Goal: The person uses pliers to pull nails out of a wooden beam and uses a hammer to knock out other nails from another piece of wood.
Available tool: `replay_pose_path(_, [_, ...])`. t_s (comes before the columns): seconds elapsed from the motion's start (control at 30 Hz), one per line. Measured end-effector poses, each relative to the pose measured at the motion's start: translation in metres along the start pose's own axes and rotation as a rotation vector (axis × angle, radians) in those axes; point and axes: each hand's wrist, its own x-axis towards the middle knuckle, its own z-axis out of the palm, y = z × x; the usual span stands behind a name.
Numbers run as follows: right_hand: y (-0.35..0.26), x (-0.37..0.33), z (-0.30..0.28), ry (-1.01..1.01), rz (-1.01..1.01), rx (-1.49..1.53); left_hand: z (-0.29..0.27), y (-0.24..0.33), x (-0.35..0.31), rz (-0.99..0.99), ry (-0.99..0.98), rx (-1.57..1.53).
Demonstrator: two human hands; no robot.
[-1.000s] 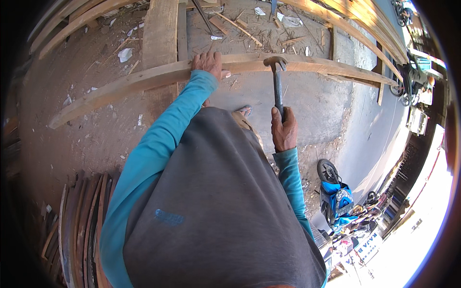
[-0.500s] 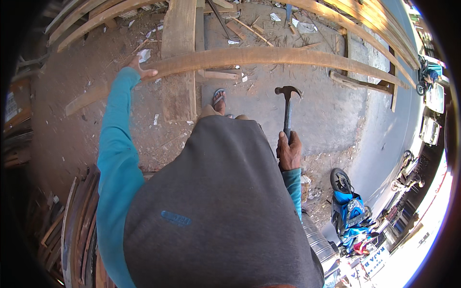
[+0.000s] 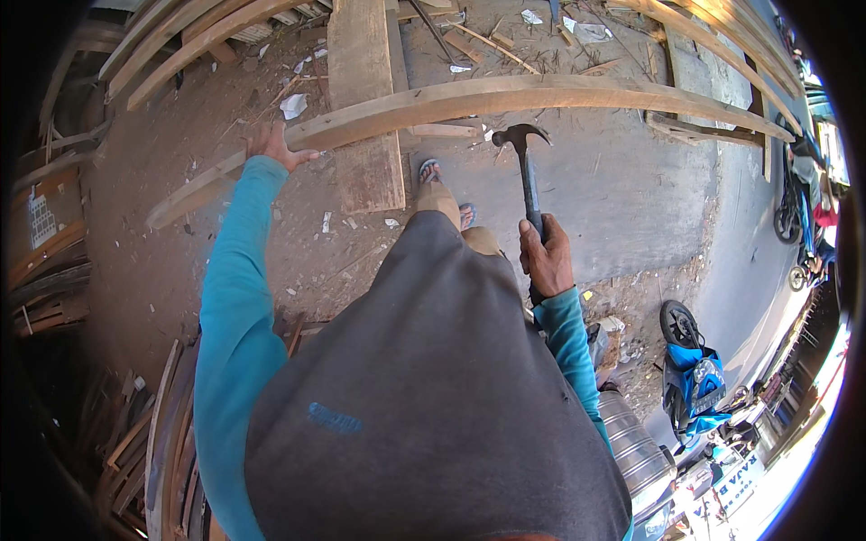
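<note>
A long wooden beam (image 3: 451, 101) runs left to right in front of me, crossing above a wide plank (image 3: 365, 171). On the beam's left part rests my left hand (image 3: 277, 147), its fingers over the far side and the thumb stretched along the near side; the grip closes round the wood. My right hand (image 3: 548, 259) is wrapped round the dark handle of a claw hammer (image 3: 530, 185). The hammer points away from me, its head just short of the beam's near edge and seemingly apart from it.
More beams (image 3: 713, 54) lie at the far right, and others (image 3: 171, 50) at the far left. Stacked boards (image 3: 167, 433) stand at lower left. A ribbed metal drum (image 3: 631, 428) and a blue motorcycle (image 3: 695, 379) are at lower right. Wood scraps and paper litter the ground.
The view has shifted, so the beam sits further right. The hammer head has come closer to the beam. More of my second sandalled foot shows. Both hands keep their hold.
</note>
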Motion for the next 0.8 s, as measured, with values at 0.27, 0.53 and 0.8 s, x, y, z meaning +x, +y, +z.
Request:
replay_pose_path(0.27, [-0.059, 0.038, 0.045, -0.015, 0.036, 0.355, 0.027, -0.009, -0.001, 0.055, 0.173, -0.051])
replay_pose_path(0.53, [-0.067, 0.078, 0.096, -0.142, 0.259, 0.531, 0.025, -0.006, -0.001, 0.137, 0.262, -0.144])
replay_pose_path(0.8, [-0.070, 0.070, 0.109, -0.020, 0.294, 0.617, 0.033, -0.012, -0.005, 0.170, 0.330, -0.256])
